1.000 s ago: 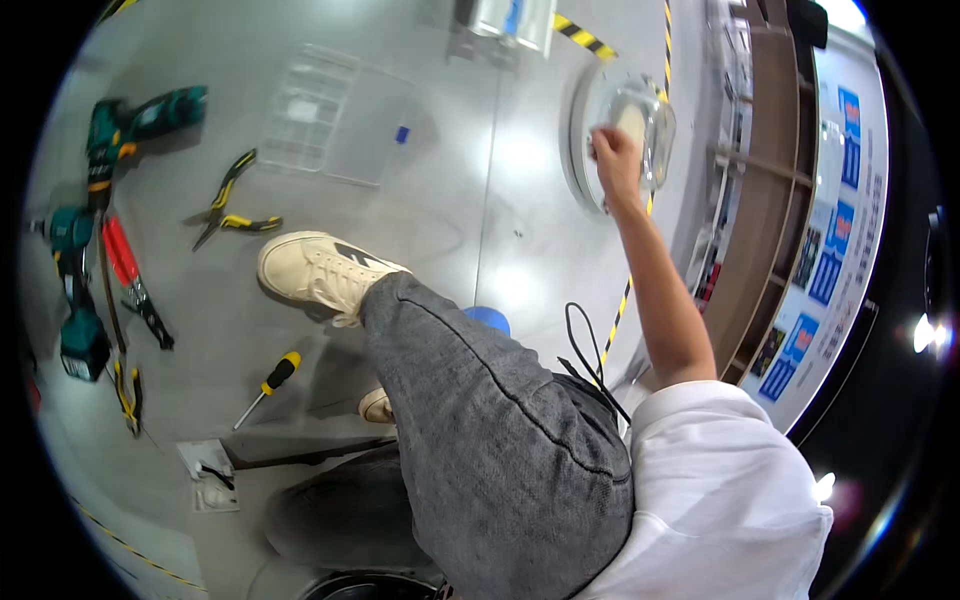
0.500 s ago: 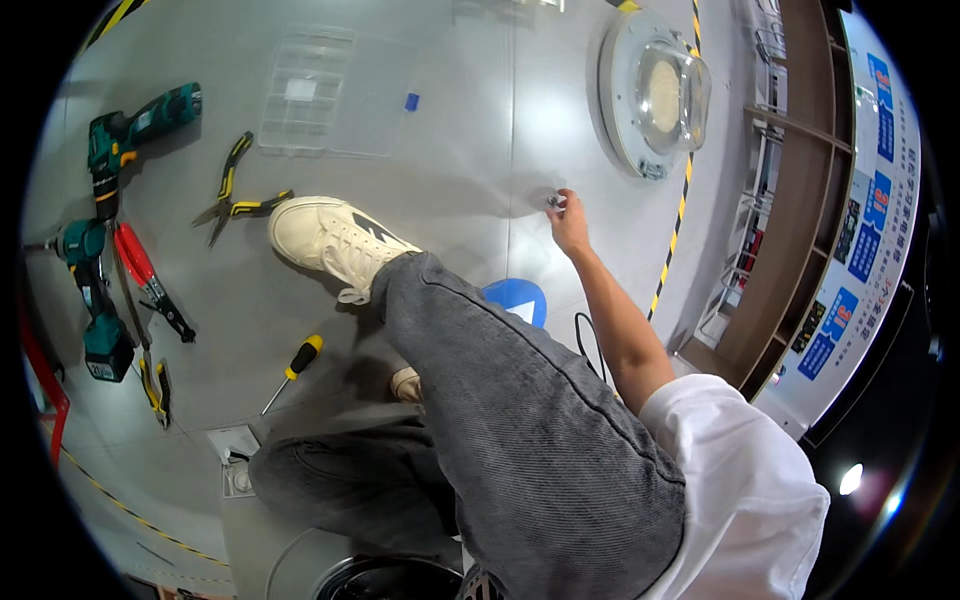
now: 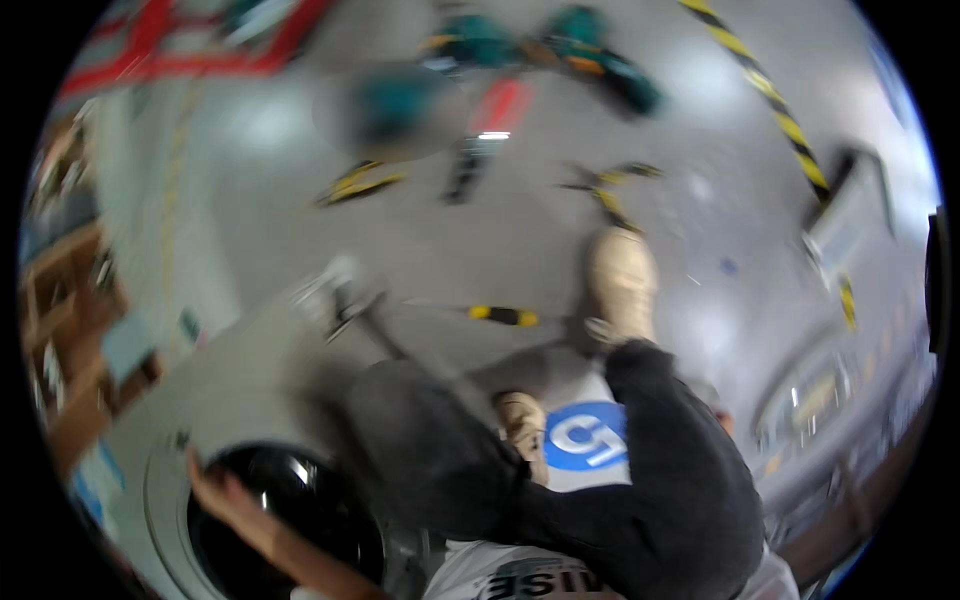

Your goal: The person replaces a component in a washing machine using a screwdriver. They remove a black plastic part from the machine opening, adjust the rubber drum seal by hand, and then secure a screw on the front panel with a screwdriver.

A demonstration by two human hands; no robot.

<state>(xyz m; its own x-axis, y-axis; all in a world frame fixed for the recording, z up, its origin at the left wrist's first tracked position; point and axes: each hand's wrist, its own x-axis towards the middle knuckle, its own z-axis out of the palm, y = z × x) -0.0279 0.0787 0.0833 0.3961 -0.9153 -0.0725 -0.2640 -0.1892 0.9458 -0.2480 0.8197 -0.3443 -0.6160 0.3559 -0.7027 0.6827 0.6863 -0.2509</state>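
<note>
At the lower left my left hand (image 3: 222, 495) reaches over the rim of a washing machine (image 3: 160, 520) front with a dark round opening (image 3: 285, 520). Its fingertips are near a small dark part (image 3: 181, 440) beside the opening; whether they touch it is lost in blur. Motion smears the fingers, so I cannot tell if they hold anything. Of my right hand (image 3: 723, 420) only a patch of skin shows beyond my right knee; its fingers are hidden. A round washer door (image 3: 805, 400) with a pale rim lies on the floor to the right.
On the floor ahead lie a yellow-black screwdriver (image 3: 503, 316), two yellow-black pliers (image 3: 360, 183) (image 3: 610, 190), a red-handled tool (image 3: 500, 100) and green power tools (image 3: 600, 60). A red frame (image 3: 150, 65) stands far left. Striped tape (image 3: 765, 90) crosses the far right.
The view has swung left, bringing the washing machine opening and my left hand into sight. My right hand, earlier pinching a small metallic piece near the round door, is now mostly hidden behind my knee.
</note>
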